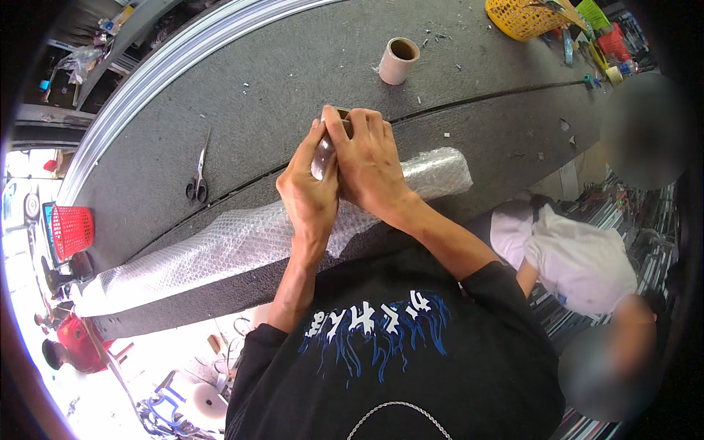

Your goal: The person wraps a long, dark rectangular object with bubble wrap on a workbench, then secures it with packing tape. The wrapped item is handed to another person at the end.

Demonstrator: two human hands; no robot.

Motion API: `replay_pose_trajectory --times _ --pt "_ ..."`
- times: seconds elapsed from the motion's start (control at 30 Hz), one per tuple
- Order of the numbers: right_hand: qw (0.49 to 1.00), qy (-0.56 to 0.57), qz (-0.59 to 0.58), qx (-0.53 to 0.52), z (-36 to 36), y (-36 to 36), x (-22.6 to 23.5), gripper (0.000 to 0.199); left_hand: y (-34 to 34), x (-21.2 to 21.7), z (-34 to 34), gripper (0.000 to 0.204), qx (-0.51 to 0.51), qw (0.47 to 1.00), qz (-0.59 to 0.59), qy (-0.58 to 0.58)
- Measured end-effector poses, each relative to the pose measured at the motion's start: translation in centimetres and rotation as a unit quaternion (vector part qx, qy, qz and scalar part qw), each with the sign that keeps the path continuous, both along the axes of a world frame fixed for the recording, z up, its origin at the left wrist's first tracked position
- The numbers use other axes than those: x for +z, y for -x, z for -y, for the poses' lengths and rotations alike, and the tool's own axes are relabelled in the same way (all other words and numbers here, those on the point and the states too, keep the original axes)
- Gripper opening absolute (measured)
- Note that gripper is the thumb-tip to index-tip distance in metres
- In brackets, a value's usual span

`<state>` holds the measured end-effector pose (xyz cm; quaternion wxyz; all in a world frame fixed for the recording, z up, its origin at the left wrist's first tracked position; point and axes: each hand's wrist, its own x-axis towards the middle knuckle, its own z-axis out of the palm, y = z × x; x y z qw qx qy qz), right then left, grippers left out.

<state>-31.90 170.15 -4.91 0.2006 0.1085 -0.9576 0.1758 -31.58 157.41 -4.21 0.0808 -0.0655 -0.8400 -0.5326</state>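
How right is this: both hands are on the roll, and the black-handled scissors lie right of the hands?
One slip: the head view shows the black-handled scissors left of the left hand and right hand, not right of them. Both are indeed on the roll.

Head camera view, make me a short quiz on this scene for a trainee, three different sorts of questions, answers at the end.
1. Multiple choice: what do the left hand and the right hand hold between them?
A) a knife
B) a shiny roll
C) a pen

2. True or false: the scissors lie on the dark table, to the left of both hands.

3. Fill in: a long stretch of ____ runs across the near part of the table.

Key: 1. B; 2. True; 3. bubble wrap.
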Motion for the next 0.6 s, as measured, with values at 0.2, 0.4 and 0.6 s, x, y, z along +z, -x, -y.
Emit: replay_pose_trajectory --times 0.2,0.4,0.6 --pt "0.994 0.056 0.009 0.089 -0.9 1.0 0.1 0.105 3.0 -0.6 3.5 0.027 -0.010 0.979 0.138 -0.148" --pt "0.989 0.060 0.031 0.134 -1.5 2.0 0.6 0.118 4.4 -1.1 4.5 0.013 -0.051 0.996 0.070 -0.009" --pt "0.978 -0.006 0.002 0.210 -5.8 3.4 2.4 0.115 3.2 1.0 2.1 0.013 -0.105 0.976 0.115 -0.155"
